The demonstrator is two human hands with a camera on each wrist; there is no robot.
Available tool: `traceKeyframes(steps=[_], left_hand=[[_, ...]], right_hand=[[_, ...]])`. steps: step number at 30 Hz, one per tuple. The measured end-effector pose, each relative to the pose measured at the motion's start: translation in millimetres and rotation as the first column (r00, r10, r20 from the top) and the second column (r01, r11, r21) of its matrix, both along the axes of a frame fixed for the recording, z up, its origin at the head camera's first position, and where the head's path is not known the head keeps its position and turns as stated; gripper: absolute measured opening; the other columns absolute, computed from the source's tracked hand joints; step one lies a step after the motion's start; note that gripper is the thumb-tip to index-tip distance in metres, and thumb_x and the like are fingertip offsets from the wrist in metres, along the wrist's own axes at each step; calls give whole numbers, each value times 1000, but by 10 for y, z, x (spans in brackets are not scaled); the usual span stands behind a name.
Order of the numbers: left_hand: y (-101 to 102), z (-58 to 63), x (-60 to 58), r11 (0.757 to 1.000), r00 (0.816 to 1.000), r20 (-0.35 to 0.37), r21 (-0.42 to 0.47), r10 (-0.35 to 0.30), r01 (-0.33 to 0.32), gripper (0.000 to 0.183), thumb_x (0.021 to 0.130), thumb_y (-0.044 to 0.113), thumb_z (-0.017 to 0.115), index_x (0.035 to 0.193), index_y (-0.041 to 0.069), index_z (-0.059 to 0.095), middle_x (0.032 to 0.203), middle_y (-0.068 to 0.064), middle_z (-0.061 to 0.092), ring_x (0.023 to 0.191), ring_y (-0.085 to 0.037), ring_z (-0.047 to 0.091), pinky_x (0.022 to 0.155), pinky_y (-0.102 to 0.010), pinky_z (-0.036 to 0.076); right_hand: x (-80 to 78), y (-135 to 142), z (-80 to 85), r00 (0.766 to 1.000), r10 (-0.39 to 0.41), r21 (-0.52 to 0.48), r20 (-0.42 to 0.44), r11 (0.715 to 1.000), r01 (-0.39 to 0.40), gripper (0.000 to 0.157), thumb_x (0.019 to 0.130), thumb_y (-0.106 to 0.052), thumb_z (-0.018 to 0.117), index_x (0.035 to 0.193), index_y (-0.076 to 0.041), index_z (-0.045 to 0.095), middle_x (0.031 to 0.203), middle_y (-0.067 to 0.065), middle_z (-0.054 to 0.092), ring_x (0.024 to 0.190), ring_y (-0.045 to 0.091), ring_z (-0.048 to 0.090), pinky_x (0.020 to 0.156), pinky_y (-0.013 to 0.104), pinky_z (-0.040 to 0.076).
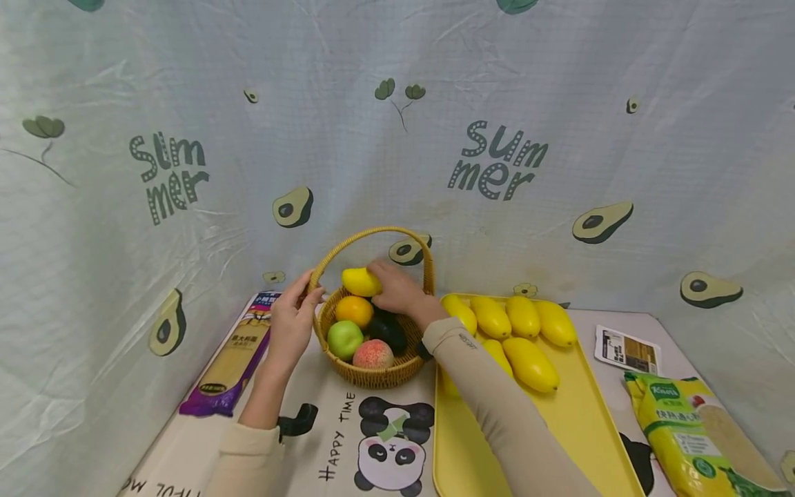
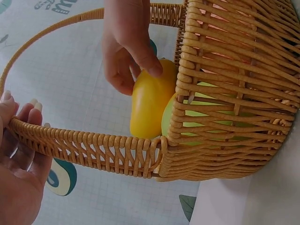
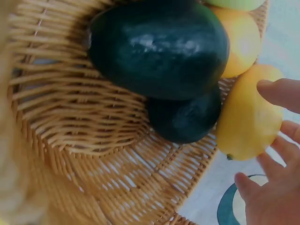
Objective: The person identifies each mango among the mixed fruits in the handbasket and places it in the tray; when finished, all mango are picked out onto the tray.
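Note:
My right hand (image 1: pixel 397 290) holds a yellow mango (image 1: pixel 359 281) at the far rim of a wicker basket (image 1: pixel 379 376). In the right wrist view, the thumb lies on one side of the mango (image 3: pixel 251 112) and the fingers reach round the other. My left hand (image 1: pixel 292 321) grips the left side of the basket's arched handle (image 2: pixel 89 143), its fingers passing behind the wicker. Inside the basket are an orange (image 1: pixel 354 312), a green apple (image 1: pixel 345 340), a peach (image 1: pixel 373 354) and dark green avocados (image 3: pixel 159 49), one partly under the other.
A yellow tray (image 1: pixel 584 428) with several mangoes (image 1: pixel 531 364) lies right of the basket, beneath my right forearm. Left of it is a spaghetti pack (image 1: pixel 232 359). Beyond the tray are a small flat packet (image 1: pixel 627 348) and a green-yellow bag (image 1: pixel 695 435). A printed curtain (image 1: pixel 348 138) stands behind.

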State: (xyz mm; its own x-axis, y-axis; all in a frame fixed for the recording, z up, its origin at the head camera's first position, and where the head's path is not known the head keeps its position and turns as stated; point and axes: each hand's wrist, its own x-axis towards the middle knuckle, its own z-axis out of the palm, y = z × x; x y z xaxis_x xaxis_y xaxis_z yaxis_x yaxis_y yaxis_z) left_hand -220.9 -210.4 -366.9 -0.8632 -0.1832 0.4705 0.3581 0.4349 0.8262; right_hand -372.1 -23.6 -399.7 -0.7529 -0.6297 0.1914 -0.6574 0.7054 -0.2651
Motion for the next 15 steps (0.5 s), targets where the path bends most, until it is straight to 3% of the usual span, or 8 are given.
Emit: traceKeyframes(steps=[8,13,15], left_hand=[[14,2,15,1000,1000,-4,8,5,-4,38,102,12,54,139,2,56,111,-22,66,96,-25,64,80,-6,47],[9,8,7,1000,1000,2,-1,18,-18,38,102,12,54,139,2,56,111,-20,66,91,-3,59,79,-6,47],[7,2,1,1000,1000,-2,0,14,-14,38,102,12,54,138,2,56,111,-21,66,90,-2,59,79,-6,47]], right_hand=[[60,-8,-46,999,-17,0,39,1000,17,57,95,-22,63,149,-17,44,143,9,46,117,25,56,102,39,49],[89,1,-86,998,-2,-67,70,998,7,57,94,-21,66,146,-12,46,148,12,42,124,27,54,104,41,49],[99,1,-105,998,-3,-77,64,997,8,56,93,-20,67,144,-11,46,150,13,41,125,27,54,103,40,49]])
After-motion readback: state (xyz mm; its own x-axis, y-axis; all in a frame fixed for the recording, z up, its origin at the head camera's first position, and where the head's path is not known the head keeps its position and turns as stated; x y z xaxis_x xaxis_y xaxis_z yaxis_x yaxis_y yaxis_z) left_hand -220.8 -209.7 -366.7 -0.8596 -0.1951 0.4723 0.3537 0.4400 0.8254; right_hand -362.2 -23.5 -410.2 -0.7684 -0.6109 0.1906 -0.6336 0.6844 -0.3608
